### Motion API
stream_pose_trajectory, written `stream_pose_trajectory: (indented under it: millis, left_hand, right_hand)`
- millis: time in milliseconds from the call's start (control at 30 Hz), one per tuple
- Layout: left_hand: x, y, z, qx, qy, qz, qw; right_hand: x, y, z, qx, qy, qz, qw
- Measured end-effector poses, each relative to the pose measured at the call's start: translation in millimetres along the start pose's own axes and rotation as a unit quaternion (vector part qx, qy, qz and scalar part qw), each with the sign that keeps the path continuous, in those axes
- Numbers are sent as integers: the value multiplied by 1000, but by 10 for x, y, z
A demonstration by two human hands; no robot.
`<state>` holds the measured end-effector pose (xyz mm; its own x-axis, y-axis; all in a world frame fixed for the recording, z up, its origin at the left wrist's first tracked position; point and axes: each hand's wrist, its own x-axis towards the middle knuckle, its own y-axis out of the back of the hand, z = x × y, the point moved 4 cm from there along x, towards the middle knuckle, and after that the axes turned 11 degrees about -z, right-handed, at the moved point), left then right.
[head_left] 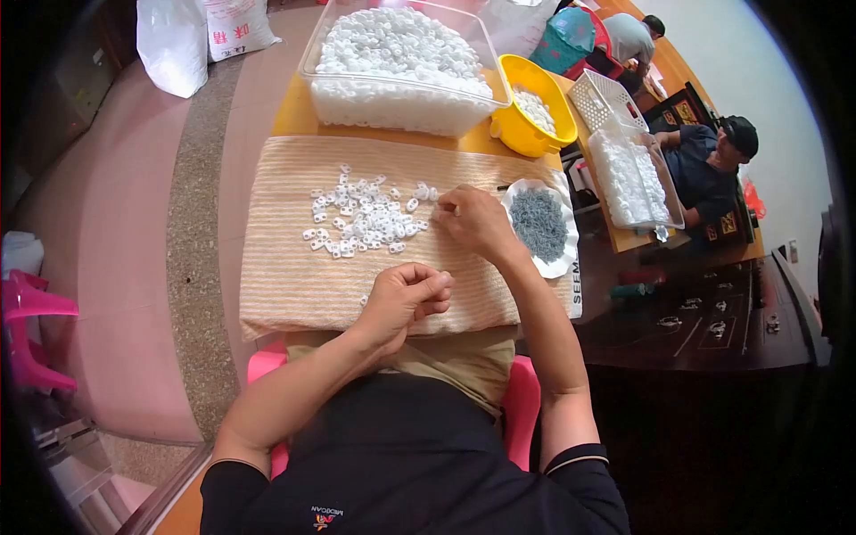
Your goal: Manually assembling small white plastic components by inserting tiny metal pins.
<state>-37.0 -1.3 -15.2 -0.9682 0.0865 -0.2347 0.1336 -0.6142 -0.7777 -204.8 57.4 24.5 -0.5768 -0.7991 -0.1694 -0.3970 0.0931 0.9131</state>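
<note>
Small white plastic pieces with dark holes (366, 214) lie in a loose heap on a striped beige cloth (303, 290). Just right of that heap is my right hand (477, 218), its fingers bent together and pointing at a few stray pieces. Whatever its fingertips pinch, if anything, is hidden. My left hand (401, 301) hovers over the near part of the cloth, thumb pressed against curled fingers. What it holds is too small to make out. Beside my right hand, a white scalloped dish (568, 254) holds many thin grey metal bits (538, 225), too fine to name.
A clear tub (401, 96) full of white pieces stands at the back, beside a yellow basin (510, 129). Rightward are a white basket (606, 98), another filled tub (669, 192) and two people. A pink stool (36, 308) and white sacks (174, 53) are leftward.
</note>
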Motion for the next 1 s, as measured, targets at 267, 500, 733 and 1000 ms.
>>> stream_pose_trajectory:
  millis: [267, 500, 733, 1000]
  left_hand:
    - [-20, -35, 19, -16, -5, 4, 1000]
    - [2, 68, 76, 27, -76, 42, 996]
    - [-33, -75, 64, 38, -57, -21, 997]
    - [-60, -141, 35, 24, -35, -45, 998]
  right_hand:
    - [-103, -60, 71, 13, 56, 120, 991]
    - [-585, -137, -45, 373, 22, -46, 926]
    - [-857, -143, -140, 532, 42, -157, 831]
    - [-942, -221, -135, 607, 50, -115, 785]
